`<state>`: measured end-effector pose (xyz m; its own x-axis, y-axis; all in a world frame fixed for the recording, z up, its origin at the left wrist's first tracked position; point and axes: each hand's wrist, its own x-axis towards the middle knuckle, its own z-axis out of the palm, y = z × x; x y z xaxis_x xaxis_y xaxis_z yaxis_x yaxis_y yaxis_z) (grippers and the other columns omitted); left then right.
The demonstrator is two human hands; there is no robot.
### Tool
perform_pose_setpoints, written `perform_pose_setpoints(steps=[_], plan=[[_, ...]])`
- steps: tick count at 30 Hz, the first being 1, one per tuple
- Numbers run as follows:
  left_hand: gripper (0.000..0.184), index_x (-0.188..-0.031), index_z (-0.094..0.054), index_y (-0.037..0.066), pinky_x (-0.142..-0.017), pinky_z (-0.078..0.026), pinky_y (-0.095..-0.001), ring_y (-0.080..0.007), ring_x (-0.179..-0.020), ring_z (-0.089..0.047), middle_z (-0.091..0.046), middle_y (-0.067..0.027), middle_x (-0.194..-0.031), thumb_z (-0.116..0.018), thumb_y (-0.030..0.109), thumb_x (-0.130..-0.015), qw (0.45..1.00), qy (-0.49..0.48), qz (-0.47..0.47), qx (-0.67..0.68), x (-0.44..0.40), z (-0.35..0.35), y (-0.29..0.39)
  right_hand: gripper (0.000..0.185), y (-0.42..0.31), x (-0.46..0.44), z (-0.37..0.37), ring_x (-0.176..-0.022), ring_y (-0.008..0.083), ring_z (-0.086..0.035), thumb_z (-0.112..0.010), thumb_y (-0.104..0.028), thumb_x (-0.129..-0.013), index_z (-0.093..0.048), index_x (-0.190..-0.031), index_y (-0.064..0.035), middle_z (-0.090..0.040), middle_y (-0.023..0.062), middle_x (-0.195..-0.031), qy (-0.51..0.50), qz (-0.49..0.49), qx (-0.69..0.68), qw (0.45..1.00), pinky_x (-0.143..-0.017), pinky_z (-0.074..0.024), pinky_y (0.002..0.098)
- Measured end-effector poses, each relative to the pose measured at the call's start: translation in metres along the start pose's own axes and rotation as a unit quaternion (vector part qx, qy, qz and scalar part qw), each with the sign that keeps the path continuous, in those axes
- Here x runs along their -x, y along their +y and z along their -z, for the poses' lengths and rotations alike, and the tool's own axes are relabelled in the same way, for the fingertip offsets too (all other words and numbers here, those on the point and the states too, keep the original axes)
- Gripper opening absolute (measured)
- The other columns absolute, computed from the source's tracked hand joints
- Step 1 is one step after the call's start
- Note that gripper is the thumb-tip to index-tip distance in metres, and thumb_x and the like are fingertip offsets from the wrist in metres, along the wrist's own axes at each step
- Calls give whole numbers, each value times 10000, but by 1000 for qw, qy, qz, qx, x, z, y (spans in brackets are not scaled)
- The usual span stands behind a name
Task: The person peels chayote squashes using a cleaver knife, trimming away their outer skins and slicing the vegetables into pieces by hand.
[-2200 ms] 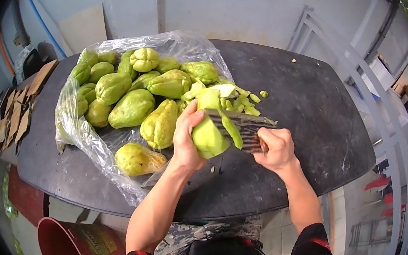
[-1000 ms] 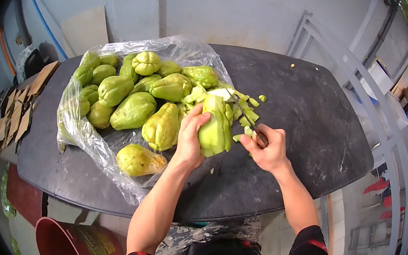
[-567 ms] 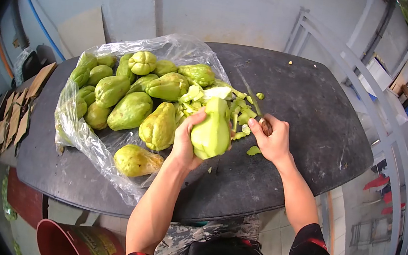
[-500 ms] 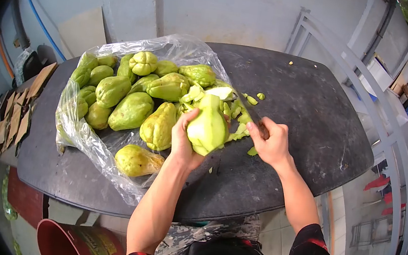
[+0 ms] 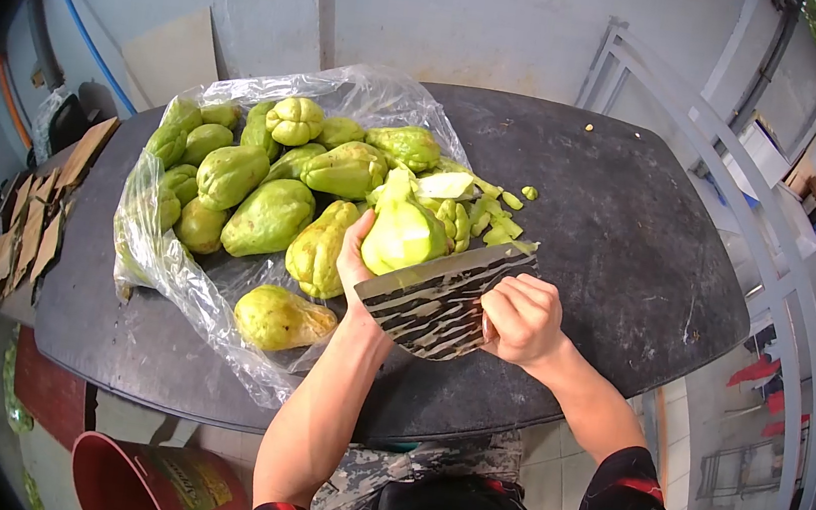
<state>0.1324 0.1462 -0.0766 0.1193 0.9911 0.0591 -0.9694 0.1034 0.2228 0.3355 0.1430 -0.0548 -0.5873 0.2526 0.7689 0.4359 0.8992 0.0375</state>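
My left hand (image 5: 358,268) is closed around a partly peeled chayote (image 5: 402,234), pale green and smooth where the skin is off. In my right hand (image 5: 524,321) is a cleaver (image 5: 435,303), its broad dark-streaked blade turned flat to view and its upper edge close below the chayote. Whether the edge touches the fruit I cannot tell; the handle is hidden in my fist. Green peelings (image 5: 497,227) lie just beyond the blade. Left of my hand sit several unpeeled chayotes (image 5: 268,219) on a clear plastic bag (image 5: 186,280), one yellowish chayote (image 5: 282,319) nearest me.
Everything rests on a dark table (image 5: 620,249) with curved edges. A red bin (image 5: 125,485) stands on the floor at the lower left. Metal railing (image 5: 779,267) runs along the right, and a grey wall (image 5: 513,35) rises behind the table.
My right hand has turned the cleaver, so its broad face now shows below the chayote. The chayote has shifted slightly up and left and tilted in my left hand.
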Motion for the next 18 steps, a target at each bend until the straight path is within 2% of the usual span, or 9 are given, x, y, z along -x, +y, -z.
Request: perform_pose_setpoints(steps=[7, 9, 12, 13, 18], plan=[[467, -1230, -600, 41, -934, -524, -445, -294, -1041, -645, -665, -131, -1169, -525, 398, -938, 999, 24, -26, -25, 5, -10, -3, 199, 1, 0, 2, -487, 226, -537, -635, -90, -640, -435, -648, -85, -477, 50, -545, -12, -11, 11, 1000, -473, -425, 335], [464, -1228, -603, 49, -951, -502, -429, -272, -1069, -629, -664, -106, -1170, -524, 402, -937, 993, 63, -57, -81, 12, -22, -3, 196, 6, 0, 2, -491, 229, -550, -638, -77, -640, -442, -652, -84, -497, 47, -551, -5, -30, 5, 1000, -475, -434, 338], [482, -1228, -614, 27, -966, -496, -429, -288, -1044, -645, -687, -133, -1130, -487, 402, -952, 990, 79, -108, -37, 9, -28, 1, 231, 15, 7, 2, -487, 241, -566, -683, -53, -600, -463, -658, -94, -533, 41, -551, -33, -92, -10, 995, -474, -445, 344], [446, -1215, -611, 66, -986, -468, -408, -239, -1081, -619, -667, -65, -1167, -524, 404, -937, 987, 63, -128, -76, 7, -25, 3, 231, 17, 8, 2, -487, 241, -566, -683, -53, -600, -463, -658, -94, -533, 41, -551, -33, -91, -9, 995, -474, -445, 344], [450, -1227, -615, 56, -974, -480, -397, -251, -1066, -634, -680, -83, -1147, -520, 391, -941, 987, 50, -136, -67, 8, -24, 7, 238, 17, 8, 4, -491, 251, -588, -696, -42, -613, -466, -655, -86, -548, 48, -539, -46, -132, 6, 990, -466, -460, 354]])
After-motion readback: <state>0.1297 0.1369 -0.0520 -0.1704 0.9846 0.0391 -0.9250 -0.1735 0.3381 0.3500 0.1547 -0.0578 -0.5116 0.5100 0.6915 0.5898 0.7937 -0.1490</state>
